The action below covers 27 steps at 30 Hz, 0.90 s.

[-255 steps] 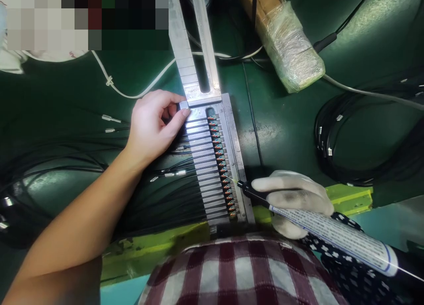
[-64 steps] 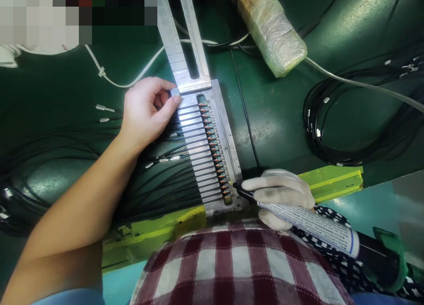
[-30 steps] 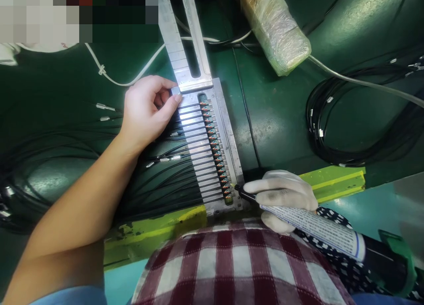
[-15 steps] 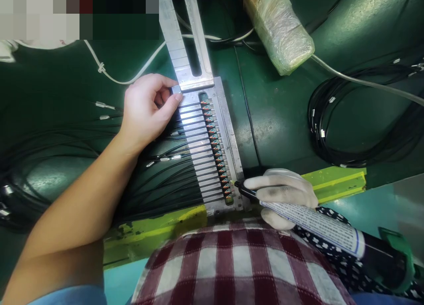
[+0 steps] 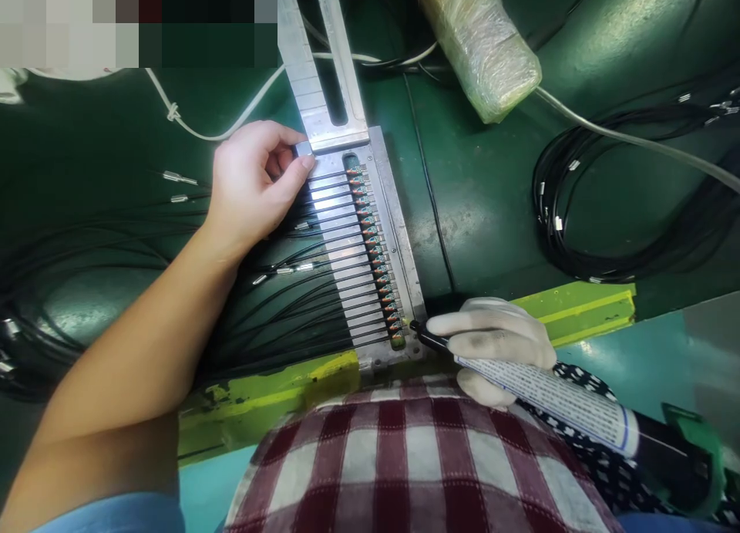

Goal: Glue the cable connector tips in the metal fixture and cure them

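Observation:
My left hand, bare, pinches the far left corner of a flat metal fixture between thumb and fingers. Several black cables lie across the fixture, their stripped ends and small green boards lined up along its slot. In a white glove, my right hand is closed around a labelled white tube with a black nozzle and a dark rear end. The nozzle tip is at the fixture's right strip, close to the near end of the row; whether it touches cannot be made out.
A slotted metal plate extends from the fixture's far end. Coiled black cables lie at right, with more cables at left. A plastic-wrapped block sits behind. Yellow-green edging runs along the green table's front.
The nozzle has moved slightly along the fixture toward its near end. My left hand keeps its pinch on the corner. The whole view has shifted a little.

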Motion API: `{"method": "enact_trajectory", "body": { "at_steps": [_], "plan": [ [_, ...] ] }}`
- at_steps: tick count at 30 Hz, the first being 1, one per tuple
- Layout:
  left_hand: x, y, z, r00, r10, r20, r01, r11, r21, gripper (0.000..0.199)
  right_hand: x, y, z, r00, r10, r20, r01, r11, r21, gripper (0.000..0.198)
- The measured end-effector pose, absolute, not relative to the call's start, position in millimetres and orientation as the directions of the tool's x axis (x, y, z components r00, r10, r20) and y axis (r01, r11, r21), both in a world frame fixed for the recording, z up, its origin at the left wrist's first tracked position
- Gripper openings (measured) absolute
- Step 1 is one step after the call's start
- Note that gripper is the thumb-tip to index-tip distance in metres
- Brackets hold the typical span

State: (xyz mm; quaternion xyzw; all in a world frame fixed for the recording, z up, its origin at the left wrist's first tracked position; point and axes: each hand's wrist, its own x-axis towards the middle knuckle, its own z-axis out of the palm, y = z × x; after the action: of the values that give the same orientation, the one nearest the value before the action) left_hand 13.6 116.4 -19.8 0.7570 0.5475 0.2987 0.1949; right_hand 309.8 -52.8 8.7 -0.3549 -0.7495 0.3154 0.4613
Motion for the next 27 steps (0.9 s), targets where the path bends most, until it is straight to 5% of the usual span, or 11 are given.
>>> {"method": "enact_trajectory", "body": {
  "at_steps": [27],
  "plan": [
    [13.9, 117.5, -18.9, 0.205, 0.952, 0.228, 0.707, -0.305, 0.638, 0.021, 310.0, -55.7, 4.3, -0.315, 0.816, 0.484, 0.225, 0.56, -0.798, 0.024]
  ]
}}
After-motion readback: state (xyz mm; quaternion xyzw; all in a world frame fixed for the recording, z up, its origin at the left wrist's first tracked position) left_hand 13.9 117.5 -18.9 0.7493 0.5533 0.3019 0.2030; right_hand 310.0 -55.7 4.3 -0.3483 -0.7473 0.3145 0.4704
